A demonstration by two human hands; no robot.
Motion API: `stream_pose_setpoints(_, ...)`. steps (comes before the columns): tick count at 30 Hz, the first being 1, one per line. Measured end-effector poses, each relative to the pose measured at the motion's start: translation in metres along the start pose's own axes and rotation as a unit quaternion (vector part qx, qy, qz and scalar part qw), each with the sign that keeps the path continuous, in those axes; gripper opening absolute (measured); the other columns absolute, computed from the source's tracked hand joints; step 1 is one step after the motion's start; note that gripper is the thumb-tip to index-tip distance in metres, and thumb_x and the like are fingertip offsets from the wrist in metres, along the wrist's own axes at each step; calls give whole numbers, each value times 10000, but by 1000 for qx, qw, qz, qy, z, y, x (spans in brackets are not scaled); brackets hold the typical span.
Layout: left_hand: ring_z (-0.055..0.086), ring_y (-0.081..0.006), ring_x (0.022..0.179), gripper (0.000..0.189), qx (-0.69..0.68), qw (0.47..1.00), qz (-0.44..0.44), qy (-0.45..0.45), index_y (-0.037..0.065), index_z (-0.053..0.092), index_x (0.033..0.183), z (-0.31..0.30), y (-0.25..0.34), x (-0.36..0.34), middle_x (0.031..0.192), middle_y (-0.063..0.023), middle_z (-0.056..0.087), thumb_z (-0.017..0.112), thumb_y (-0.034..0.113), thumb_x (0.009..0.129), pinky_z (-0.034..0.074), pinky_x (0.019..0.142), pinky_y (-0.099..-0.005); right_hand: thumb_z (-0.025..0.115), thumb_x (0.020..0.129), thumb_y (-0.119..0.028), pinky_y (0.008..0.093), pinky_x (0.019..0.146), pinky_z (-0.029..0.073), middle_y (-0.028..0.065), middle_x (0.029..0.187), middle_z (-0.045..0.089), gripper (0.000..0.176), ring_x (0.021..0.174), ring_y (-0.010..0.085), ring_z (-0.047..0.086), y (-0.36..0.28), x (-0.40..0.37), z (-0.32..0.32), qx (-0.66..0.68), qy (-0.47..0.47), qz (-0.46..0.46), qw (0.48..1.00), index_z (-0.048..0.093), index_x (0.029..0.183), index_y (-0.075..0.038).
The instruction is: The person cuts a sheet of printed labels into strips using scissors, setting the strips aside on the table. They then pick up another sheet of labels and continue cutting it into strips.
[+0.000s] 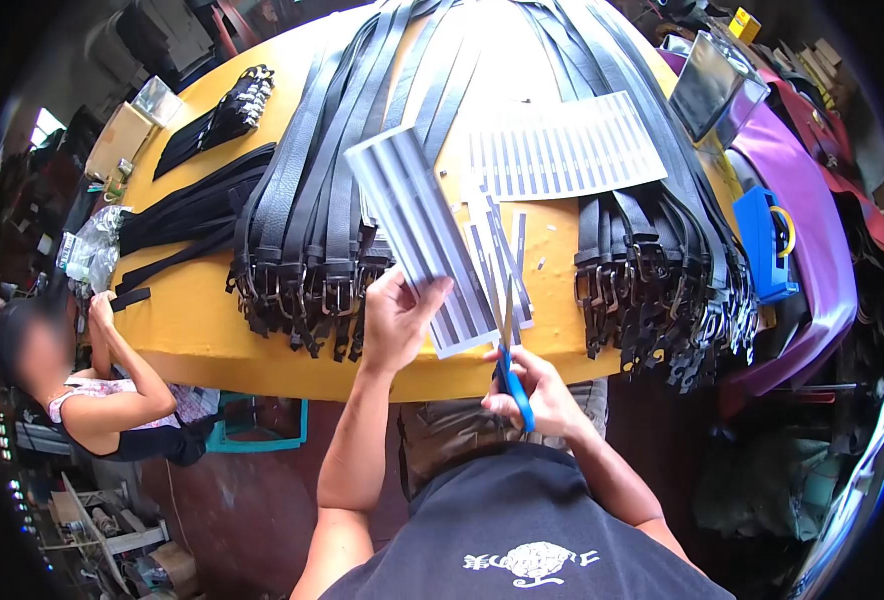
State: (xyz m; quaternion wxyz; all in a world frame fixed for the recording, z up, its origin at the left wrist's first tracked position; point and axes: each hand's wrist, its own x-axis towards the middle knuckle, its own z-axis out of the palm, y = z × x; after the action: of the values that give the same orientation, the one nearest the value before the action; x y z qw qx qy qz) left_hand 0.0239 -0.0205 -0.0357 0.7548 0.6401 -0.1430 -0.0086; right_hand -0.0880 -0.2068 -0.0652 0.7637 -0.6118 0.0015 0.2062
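My left hand [400, 318] pinches the lower part of a striped grey-and-black sheet [417, 235], tilted above the table edge. In my right hand [540, 395] are blue-handled scissors [512, 385], their blades pointing up along the sheet's right edge. Cut strips [520, 265] lie on the yellow table just beyond the blades. A larger sheet with dark stripes [572, 150] rests farther back, partly over black belts. Bundles of black belts with buckles lie left [297, 215] and right [662, 235] of my hands.
At the left, a co-worker [112, 400] handles black straps near a plastic bag [92, 245]. A blue tape dispenser [765, 245] stands at the table's right edge, beside purple material [802, 220]. A metallic box [714, 88] is behind it. A teal stool [257, 425] is below left.
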Motion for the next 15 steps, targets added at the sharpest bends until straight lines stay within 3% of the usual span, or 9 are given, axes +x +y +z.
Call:
stream_pose_setpoints(6,437,6,613,200,69,997,26,33,-20,614,1003,7,14,6,736,40,571,614,162,920,341,522,-178,797,754,-188,232,568,433,-5,710,559,656,617,68,522,-3,-18,18,1,-21,23,1000,459,1293,-28)
stream_pose_setpoints(11,389,15,639,188,130,991,25,35,-19,603,1001,9,26,2,737,59,537,565,157,945,306,548,-170,813,736,-226,240,625,443,18,736,591,696,667,78,540,-1,-18,17,-16,-14,-29,999,456,1297,-18)
stream_pose_setpoints(15,374,10,626,178,151,988,17,30,-20,597,1015,14,36,-1,728,61,527,545,138,950,298,543,-175,836,702,-262,232,642,454,29,791,608,768,713,80,563,-7,-17,14,-72,-32,-12,997,439,1326,-54)
